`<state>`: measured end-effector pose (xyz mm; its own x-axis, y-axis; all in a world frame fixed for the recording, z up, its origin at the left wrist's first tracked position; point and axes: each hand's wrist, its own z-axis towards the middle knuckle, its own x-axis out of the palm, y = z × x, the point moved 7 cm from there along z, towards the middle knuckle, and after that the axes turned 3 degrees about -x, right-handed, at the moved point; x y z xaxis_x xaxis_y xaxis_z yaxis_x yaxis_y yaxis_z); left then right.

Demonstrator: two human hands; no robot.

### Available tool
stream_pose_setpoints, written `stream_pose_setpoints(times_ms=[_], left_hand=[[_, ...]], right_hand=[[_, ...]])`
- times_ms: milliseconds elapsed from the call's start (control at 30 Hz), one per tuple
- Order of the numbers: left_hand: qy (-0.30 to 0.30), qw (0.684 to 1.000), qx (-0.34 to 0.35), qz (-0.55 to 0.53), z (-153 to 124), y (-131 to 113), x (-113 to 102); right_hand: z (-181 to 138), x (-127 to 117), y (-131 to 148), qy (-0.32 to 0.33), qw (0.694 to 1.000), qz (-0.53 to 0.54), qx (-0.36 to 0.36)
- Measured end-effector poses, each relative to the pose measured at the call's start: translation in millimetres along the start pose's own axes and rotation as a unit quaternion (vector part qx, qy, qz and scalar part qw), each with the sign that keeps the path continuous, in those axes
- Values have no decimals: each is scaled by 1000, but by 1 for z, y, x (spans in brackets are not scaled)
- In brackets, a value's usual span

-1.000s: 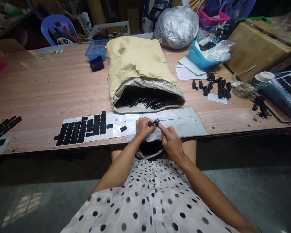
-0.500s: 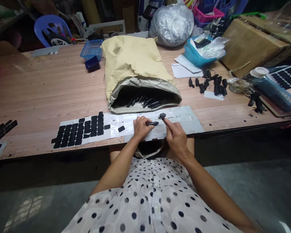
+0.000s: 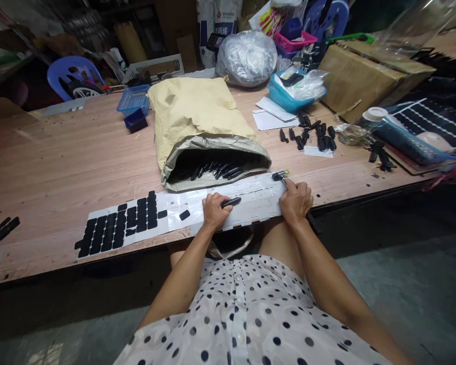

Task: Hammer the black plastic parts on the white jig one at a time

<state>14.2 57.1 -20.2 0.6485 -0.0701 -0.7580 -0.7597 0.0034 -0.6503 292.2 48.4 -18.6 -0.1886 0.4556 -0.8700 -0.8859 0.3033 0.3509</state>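
My left hand (image 3: 215, 210) is closed on a slim black pen-shaped piece (image 3: 233, 202), whose tip points right over the grey board (image 3: 258, 203). My right hand (image 3: 297, 201) grips a small mallet (image 3: 280, 175) by its handle. The mallet's head is black with a yellowish face at one end, and the handle's dark end shows below my fist. Behind my hands, the yellow sack (image 3: 197, 109) lies on its side, with several similar black pieces (image 3: 216, 170) in its mouth. To the left, black rounded stickers (image 3: 110, 228) sit in rows on a white sheet.
Black parts (image 3: 323, 137) lie in a loose group at the right, near a teal basket (image 3: 291, 99) and a cardboard box (image 3: 365, 76). A blue basket (image 3: 134, 100) stands left of the sack. The table's front edge runs just under my wrists.
My right hand has moved to the right with the mallet, away from the black pen-shaped piece. My left hand still holds the piece. The camera view has shifted somewhat.
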Motion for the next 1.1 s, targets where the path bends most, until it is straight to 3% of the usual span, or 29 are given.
stream_pose_setpoints(times_ms=[333,467,600,767,833,1000,1100], left_hand=[[-1,999,-7,-39,4,6,-3],[16,989,-6,-149,-4,3,-14],[73,940,-20,-332,-38,-4,-22],[142,849,-188,-473,-88,5,-1],[149,830,-232,-485,-103,13,8],[231,831,-300,-408,-128,41,41],[218,880,-303,-294,-129,62,51]], right_hand=[[-4,6,9,-8,999,-43,-2],[-4,7,9,-9,999,-46,-7],[-3,9,7,-16,999,-51,-13],[-3,9,4,-2,999,-42,-10],[-2,8,3,7,999,-32,-10],[-2,6,3,13,1000,-15,-12],[-2,6,3,18,1000,-11,-12]])
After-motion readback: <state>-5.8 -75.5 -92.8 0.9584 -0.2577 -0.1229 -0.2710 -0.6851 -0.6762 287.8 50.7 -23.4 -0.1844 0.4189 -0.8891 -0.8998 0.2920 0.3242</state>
